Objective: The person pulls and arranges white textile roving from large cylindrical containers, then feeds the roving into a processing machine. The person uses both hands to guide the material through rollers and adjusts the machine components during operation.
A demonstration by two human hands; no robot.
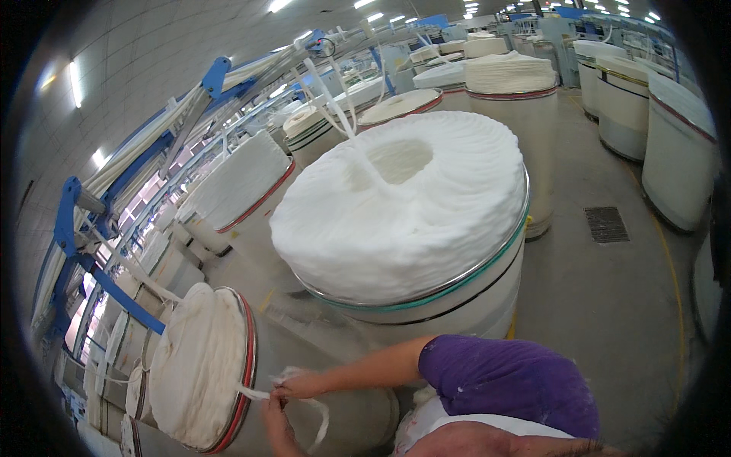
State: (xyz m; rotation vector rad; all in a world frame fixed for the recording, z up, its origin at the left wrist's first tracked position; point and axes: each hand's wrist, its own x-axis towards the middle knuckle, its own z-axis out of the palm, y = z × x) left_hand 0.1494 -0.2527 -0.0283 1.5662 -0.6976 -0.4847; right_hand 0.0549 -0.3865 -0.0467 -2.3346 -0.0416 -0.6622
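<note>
Both hands meet beside a can with a red-banded rim [250, 358] at the lower left. My right hand [299, 385], at the end of a bare forearm from a purple sleeve, is closed on a white fibre sliver [256, 394]. My left hand [277, 421] comes up from the lower edge, its fingers pinched on the same sliver against the right hand. One stretch of sliver runs from the hands to the can's rim; a loose tail [323, 420] curls down beside them. Coiled off-white sliver [199, 365] fills that can. The fingertips are small and partly hidden.
A large can [472, 305] heaped with white coiled sliver [411, 236] stands ahead, one strand rising from it. More cans [512, 126] stand behind and along the right [680, 164]. Blue-armed overhead rails [114, 293] run along the left. A floor grate [607, 225] lies right.
</note>
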